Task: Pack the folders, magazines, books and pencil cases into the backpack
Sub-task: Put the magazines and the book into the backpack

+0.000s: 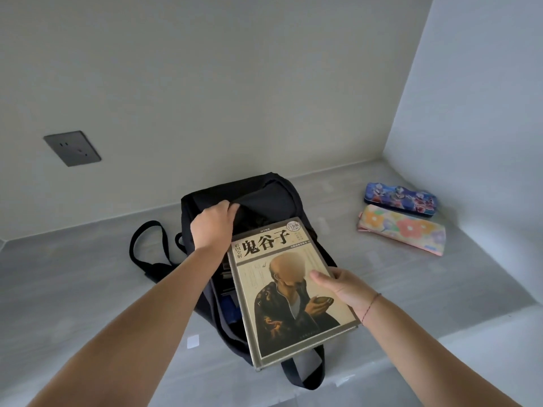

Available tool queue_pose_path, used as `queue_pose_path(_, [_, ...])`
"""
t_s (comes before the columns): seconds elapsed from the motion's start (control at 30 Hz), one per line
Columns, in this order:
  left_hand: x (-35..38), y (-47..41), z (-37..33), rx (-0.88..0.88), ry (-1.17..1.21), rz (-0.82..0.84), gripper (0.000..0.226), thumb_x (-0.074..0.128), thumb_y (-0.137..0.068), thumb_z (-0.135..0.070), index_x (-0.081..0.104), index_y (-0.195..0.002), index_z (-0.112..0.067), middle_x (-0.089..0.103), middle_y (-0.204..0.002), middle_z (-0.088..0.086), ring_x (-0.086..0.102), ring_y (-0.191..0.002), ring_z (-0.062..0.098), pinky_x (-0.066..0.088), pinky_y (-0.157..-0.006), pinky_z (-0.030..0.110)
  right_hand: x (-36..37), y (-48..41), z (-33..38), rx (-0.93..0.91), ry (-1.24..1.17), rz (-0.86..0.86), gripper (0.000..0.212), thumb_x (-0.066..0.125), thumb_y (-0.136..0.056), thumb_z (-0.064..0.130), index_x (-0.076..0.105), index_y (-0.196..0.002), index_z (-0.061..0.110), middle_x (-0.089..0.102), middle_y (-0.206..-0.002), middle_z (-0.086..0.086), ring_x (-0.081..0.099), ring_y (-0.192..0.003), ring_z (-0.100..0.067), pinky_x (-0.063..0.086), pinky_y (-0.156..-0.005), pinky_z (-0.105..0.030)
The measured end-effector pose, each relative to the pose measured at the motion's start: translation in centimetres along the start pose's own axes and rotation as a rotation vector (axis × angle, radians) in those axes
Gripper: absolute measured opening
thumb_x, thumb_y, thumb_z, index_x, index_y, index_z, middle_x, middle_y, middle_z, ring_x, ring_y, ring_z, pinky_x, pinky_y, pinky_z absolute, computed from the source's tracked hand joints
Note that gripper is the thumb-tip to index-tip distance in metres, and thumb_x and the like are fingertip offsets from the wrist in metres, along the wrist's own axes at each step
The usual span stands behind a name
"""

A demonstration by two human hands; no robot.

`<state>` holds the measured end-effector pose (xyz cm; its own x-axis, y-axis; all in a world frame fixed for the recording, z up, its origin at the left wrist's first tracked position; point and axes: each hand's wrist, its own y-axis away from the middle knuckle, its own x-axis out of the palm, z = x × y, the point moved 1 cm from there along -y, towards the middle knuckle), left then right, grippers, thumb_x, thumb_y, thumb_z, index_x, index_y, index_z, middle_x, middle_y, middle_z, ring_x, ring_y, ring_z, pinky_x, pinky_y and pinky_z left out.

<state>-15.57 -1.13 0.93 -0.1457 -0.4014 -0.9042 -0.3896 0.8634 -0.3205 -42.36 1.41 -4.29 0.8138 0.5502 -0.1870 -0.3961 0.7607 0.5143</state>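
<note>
Now: right hand (342, 286) grips the book (273, 312) by its right long edge, just above mid-length. Thumb lies flat on the cover; the other fingers are hidden under the book, presumably curled beneath it. A red string sits on that wrist.

Left hand (212, 221), left of frame centre, has its fingers curled over the dark flap at the mouth of the backpack (273, 195), pinching the fabric and lifting it. Fingertips are hidden in the fold.

Key relation: the book's long axis runs from lower centre of the frame up toward centre, leaning slightly left. Its upper short edge sits at the opened mouth, just right of the left hand and below the lifted flap. Its lower short edge overhangs the near side of the bag. The opening thus lies straight up-frame from the right hand's grip, along the book's own length.

Judgement: the move is a slide along that axis, pushed by the right hand, with the left hand holding the mouth wide.

Edges of items already inside show in the gap left of the book; details too dark to tell.

Outward: blue pencil case (399, 199) and floral pencil case (402, 232) lie side by side at right of frame on the grey counter (88, 274), well apart from the bag and nearer the right hand. Both unpacked.
</note>
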Motion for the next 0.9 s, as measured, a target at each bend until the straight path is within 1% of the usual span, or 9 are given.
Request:
queue_pose_path(0.13, [0.3,0.5,0.1,0.119,-0.082,0.032,0.036,0.040,-0.099,-0.038,0.057,-0.081,-0.011,0.060,-0.066,0.005,0.054,-0.055,0.020,0.032,-0.046,0.025,1.9,-2.8,1.8,0.075,0.046,0.031,0.050,0.054,-0.085,0.054,0.057,-0.117,0.016,0.057,-0.103,0.005,0.047,-0.104,-0.015,0.032,-0.092,-0.027])
queue_pose_path(0.27, [0.5,0.5,0.1,0.074,-0.083,0.036,0.040,0.038,-0.099,-0.039,0.058,-0.081,-0.010,0.063,-0.068,0.007,0.059,-0.058,0.025,0.034,-0.048,0.027,3.4,-4.5,2.3,0.074,-0.022,0.079,0.046,0.062,-0.081,0.050,0.063,-0.112,0.016,0.066,-0.106,0.003,0.057,-0.109,-0.019,0.045,-0.081,-0.026])
queue_pose_path(0.43, [0.1,-0.6,0.7,0.007,0.000,0.002,0.044,0.039,-0.098,-0.043,0.048,-0.067,-0.013,0.051,-0.057,0.003,0.049,-0.052,0.022,0.029,-0.048,0.026,3.4,-4.5,1.2,0.094,-0.032,0.109,0.066,0.067,-0.063,0.060,0.065,-0.113,0.018,0.068,-0.108,0.002,0.057,-0.112,-0.019,0.038,-0.106,-0.040])
queue_pose_path(0.5, [-0.1,-1.0,0.9,0.015,0.014,0.011,0.046,0.040,-0.097,-0.044,0.044,-0.063,-0.014,0.043,-0.052,-0.001,0.044,-0.050,0.020,0.029,-0.048,0.026,3.1,-4.9,1.3,0.098,-0.009,0.105,0.077,0.065,-0.059,0.064,0.062,-0.120,0.017,0.065,-0.118,-0.001,0.053,-0.119,-0.021,0.035,-0.110,-0.041])
queue_pose_path(0.6, [-0.3,-1.2,1.2,0.051,0.020,0.020,0.050,0.042,-0.097,-0.044,0.032,-0.055,-0.017,0.030,-0.046,-0.006,0.036,-0.047,0.020,0.021,-0.043,0.025,2.8,-6.4,3.0,0.103,-0.011,0.056,0.082,0.064,-0.072,0.060,0.047,-0.137,0.014,0.045,-0.144,-0.004,0.037,-0.136,-0.024,0.026,-0.114,-0.042])
queue_pose_path(0.7, [-0.4,-1.3,1.4,0.086,0.016,0.018,0.053,0.043,-0.096,-0.044,0.025,-0.053,-0.020,0.028,-0.046,-0.005,0.032,-0.046,0.019,0.018,-0.042,0.025,2.6,-8.4,6.0,0.152,-0.080,0.032,0.083,0.063,-0.077,0.057,0.035,-0.144,0.017,0.031,-0.153,-0.005,0.028,-0.141,-0.028,0.023,-0.114,-0.046])
queue_pose_path(0.8, [-0.5,-1.3,1.8,0.107,0.006,0.023,0.047,0.042,-0.097,-0.044,0.041,-0.061,-0.013,0.042,-0.052,0.000,0.040,-0.049,0.021,0.028,-0.046,0.027,2.3,-10.1,7.8,0.143,-0.220,0.036,0.095,0.078,-0.061,0.051,0.041,-0.140,0.013,0.048,-0.142,-0.012,0.047,-0.127,-0.030,0.035,-0.107,-0.045])
queue_pose_path(0.87, [-0.4,-1.1,1.9,0.143,0.014,0.026,0.042,0.042,-0.097,-0.042,0.055,-0.074,-0.010,0.054,-0.060,0.005,0.051,-0.053,0.024,0.039,-0.049,0.031,2.2,-10.6,7.6,0.114,-0.297,0.024,0.075,0.077,-0.072,0.034,0.047,-0.134,0.006,0.057,-0.131,-0.016,0.060,-0.107,-0.027,0.049,-0.091,-0.036])
queue_pose_path(0.9, [-0.5,-1.0,1.9,0.163,0.024,0.027,0.038,0.042,-0.098,-0.040,0.059,-0.083,-0.009,0.060,-0.064,0.007,0.057,-0.056,0.025,0.044,-0.050,0.033,2.3,-10.6,6.9,0.102,-0.313,0.032,0.061,0.070,-0.082,0.023,0.046,-0.134,0.005,0.054,-0.134,-0.017,0.061,-0.106,-0.027,0.050,-0.086,-0.035])
